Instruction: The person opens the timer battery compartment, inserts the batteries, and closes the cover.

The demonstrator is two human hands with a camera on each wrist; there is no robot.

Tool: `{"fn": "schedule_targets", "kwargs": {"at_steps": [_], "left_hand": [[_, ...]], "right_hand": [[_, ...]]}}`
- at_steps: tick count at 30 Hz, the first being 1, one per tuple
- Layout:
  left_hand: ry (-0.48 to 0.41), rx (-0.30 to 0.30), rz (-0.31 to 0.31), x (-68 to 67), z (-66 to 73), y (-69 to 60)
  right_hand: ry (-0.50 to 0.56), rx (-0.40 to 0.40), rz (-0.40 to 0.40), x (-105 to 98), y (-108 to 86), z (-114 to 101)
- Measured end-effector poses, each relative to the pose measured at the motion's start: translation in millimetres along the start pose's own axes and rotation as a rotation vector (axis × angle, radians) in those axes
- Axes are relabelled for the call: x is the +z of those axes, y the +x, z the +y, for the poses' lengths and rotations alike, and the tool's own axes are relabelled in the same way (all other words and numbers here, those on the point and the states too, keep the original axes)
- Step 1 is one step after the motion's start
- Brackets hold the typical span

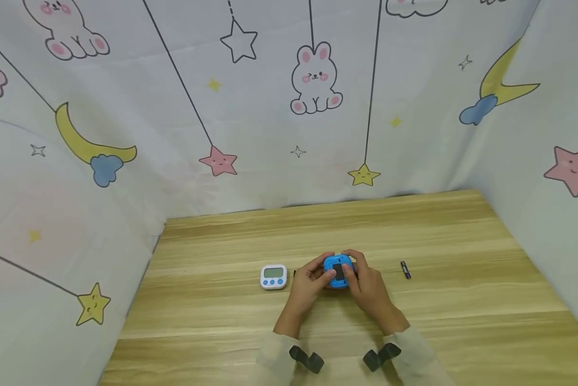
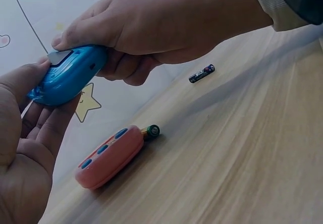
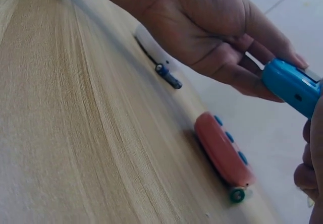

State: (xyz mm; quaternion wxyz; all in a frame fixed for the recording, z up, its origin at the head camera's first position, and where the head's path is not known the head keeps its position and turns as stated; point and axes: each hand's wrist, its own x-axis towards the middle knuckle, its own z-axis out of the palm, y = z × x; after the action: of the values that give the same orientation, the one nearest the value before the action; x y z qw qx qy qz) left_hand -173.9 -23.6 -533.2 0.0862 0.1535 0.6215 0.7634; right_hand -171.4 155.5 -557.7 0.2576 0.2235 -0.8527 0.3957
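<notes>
Both hands hold a blue digital timer [image 1: 339, 271] above the table, its back with a dark rectangular panel facing up. My left hand [image 1: 309, 283] grips its left side, thumb on the back. My right hand [image 1: 369, 287] grips the right side, its thumb also on the back near the panel. In the left wrist view, a pink timer [image 2: 111, 158] with blue buttons lies on the table below the hands, a battery [image 2: 151, 131] at its end. The hands hide this timer in the head view. A dark battery [image 1: 405, 269] lies right of the right hand.
A white timer [image 1: 273, 277] with a grey screen and blue buttons lies left of the left hand. Another small battery [image 3: 168, 76] is beside it in the right wrist view. Printed cloth walls [image 1: 269, 123] border the wooden table [image 1: 462, 321].
</notes>
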Motion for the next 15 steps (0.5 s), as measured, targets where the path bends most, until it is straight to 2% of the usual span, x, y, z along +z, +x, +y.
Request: {"fn": "schedule_targets", "kwargs": {"at_steps": [5,11,15], "left_hand": [[0.004,0.007,-0.001,-1.7,-2.5,1.7],[-0.006,0.001,-0.001,-3.3,-4.5,4.0],[-0.014,-0.007,0.000,-5.2,-3.7,6.9]], "right_hand": [[-0.028,0.030,-0.004,0.2,0.5,1.6],[0.035,0.071,-0.007,2.7,-0.9,5.6],[0.096,0.077,0.023,6.2,-0.2,9.0]]}}
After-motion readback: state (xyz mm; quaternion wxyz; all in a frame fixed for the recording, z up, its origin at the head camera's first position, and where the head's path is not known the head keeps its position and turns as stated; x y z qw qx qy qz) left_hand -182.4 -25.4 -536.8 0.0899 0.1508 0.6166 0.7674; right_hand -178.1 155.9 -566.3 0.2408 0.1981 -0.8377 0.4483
